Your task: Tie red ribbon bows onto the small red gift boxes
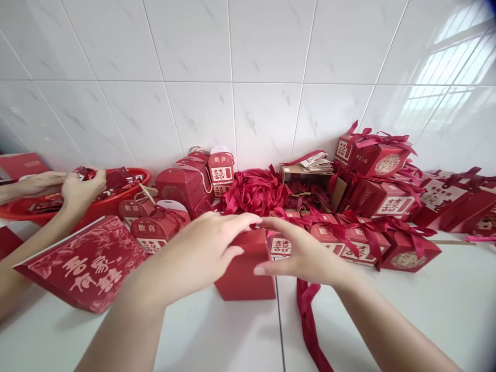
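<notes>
A plain red box (248,281) stands upright on the white tiled surface in the middle. My left hand (197,253) arches over its left and top side, fingers apart from the thumb. From the right, my right hand (300,253) reaches over the box's upper right, thumb and fingers spread. The fingertips of both hands come together above the box; whether they touch its top edge I cannot tell. A dark red ribbon (308,320) lies on the surface just right of the box.
Behind are a ribbon pile (256,191), an open cardboard box (310,181) and stacked ribboned boxes (387,199). At left, another person's hands (83,188) work over a red basin (143,178), near a large red bag (93,263). Handled boxes (182,186) stand by the wall.
</notes>
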{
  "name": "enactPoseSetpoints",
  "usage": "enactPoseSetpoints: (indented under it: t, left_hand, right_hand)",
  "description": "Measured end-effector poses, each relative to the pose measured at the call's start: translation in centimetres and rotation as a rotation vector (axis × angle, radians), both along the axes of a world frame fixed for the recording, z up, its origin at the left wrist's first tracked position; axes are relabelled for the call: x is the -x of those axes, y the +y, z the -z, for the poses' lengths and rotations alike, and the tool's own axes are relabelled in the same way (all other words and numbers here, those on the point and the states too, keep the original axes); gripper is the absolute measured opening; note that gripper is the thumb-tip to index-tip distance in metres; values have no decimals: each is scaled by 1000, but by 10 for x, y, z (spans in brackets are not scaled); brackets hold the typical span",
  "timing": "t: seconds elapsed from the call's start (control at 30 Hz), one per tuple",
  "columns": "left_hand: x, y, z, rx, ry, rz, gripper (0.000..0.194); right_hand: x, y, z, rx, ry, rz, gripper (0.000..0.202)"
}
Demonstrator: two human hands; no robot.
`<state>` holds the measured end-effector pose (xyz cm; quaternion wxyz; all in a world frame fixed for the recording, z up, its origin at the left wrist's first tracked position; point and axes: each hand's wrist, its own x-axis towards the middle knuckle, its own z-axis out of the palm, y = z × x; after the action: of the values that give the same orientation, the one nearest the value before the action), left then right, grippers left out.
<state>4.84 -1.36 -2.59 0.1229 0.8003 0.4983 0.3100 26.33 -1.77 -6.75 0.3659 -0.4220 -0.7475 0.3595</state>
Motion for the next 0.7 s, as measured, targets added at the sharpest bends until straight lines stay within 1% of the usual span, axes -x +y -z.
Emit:
enactPoseSetpoints:
  t: [0.07,0.1,0.17,0.23,0.27,0.33,0.4,0.47,0.5,0.6,0.63,0.7]
  left_hand:
    - [-8,1,1,-11,166,115,36]
    - [-7,2,0,-22,253,133,38]
    - [-1,5,-2,-49,332,29,36]
    - [7,11,-5,-2,387,-52,27]
    - [10,13,-6,39,387,-63,24]
    - [12,17,-8,98,289,-35,22]
    - [8,18,-9,101,92,17,21]
    - [1,17,-10,87,-79,75,24]
    - [-4,16,-10,78,-129,95,23]
    - [-17,13,-8,65,-192,129,20]
    - [-22,13,-5,77,-235,140,21]
    - [-33,14,1,135,-389,178,23]
  right_hand:
    - [7,5,9,59,30,1,46]
    - [8,8,12,104,51,-1,37]
    - [5,13,13,186,119,-15,29]
    - [2,16,11,236,217,-42,30]
    - [0,16,9,250,269,-61,31]
    - [0,15,6,250,376,-80,32]
    - [1,13,3,232,485,-50,32]
    - [2,10,1,223,593,1,31]
    - [3,9,0,223,650,26,30]
    - [5,3,-4,237,835,115,27]
    - [6,2,-5,247,891,157,30]
    - [8,-1,-7,245,986,248,40]
